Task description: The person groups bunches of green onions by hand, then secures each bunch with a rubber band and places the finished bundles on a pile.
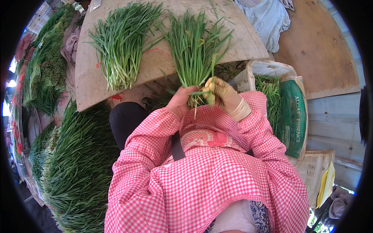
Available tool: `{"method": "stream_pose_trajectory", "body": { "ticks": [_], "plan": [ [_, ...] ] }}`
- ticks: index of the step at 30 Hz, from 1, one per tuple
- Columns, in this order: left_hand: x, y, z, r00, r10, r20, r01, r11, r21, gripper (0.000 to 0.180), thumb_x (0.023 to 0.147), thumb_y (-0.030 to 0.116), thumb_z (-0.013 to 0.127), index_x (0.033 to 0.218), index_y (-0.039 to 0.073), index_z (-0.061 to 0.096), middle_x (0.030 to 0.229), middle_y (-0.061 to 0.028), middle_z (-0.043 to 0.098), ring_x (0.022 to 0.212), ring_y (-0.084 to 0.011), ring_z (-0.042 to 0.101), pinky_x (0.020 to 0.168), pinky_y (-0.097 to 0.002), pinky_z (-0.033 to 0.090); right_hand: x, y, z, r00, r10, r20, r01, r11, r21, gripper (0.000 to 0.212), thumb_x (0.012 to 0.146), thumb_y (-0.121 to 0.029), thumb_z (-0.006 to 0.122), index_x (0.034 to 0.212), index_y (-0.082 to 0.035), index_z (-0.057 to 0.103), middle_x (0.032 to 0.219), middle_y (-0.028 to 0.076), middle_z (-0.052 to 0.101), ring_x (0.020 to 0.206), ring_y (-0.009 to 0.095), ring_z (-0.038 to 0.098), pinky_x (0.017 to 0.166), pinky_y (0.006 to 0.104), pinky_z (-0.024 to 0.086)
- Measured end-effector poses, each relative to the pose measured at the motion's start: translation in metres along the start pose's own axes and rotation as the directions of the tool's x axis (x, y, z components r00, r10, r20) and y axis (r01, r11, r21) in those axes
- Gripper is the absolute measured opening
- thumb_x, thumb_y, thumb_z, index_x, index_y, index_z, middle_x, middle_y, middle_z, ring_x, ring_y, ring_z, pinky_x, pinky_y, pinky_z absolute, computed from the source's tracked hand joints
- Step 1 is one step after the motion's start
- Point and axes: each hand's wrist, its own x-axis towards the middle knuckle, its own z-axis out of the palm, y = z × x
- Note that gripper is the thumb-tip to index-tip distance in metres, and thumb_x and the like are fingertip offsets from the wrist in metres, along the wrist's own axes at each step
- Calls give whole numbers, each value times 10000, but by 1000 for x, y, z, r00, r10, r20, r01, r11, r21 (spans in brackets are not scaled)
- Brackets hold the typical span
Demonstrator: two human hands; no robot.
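Note:
My bare left hand (180, 101) is wrapped round the lower stems of a bunch of garlic chives (189, 54), whose leaves fan out across the board's edge, away from me. Right beside it, my right hand (227, 98), in a pale glove, has its fingers pinched on a yellowish chive leaf (213, 64) at the side of the bunch. A few thin stalks hang below the hands. To the left, a second bunch of chives (123, 46) lies on the wooden board (89, 83), its pale stem ends toward me.
Large heaps of chives (79, 167) fill the left side. A white crate (272, 66) holding loose greens and a green printed bag (291, 116) stands at my right. Pale blue cloth (268, 23) lies at the back right. Red ties (117, 96) lie by the board's edge.

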Motion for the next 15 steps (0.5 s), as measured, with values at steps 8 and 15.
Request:
{"method": "stream_pose_trajectory", "body": {
  "ticks": [8, 15],
  "plan": [
    [1, 6, -8, 993, -114, 36, 117, 989, -94, 176, 820, 116, 553, 915, -31, 577, 802, -100, 616, 693, -194, 604, 670, -321, 525, -10, -73, -47, 937, -344, -67, 186, 651, -736, 229, 860, -222, 549, 948, -11, 526, 823, 74, 591, 737, 146, 589, 647, 269, 505],
    [-2, 2, -2, 997, -83, -8, 80, 974, -210, 172, 812, 101, 560, 936, -17, 575, 843, -110, 623, 749, -221, 609, 716, -370, 519, -39, -9, 1, 975, -221, -13, 22, 153, -988, 545, 722, -412, 686, 1098, -68, 492, 820, 62, 524, 668, 123, 515, 629, 259, 466]
  ]
}}
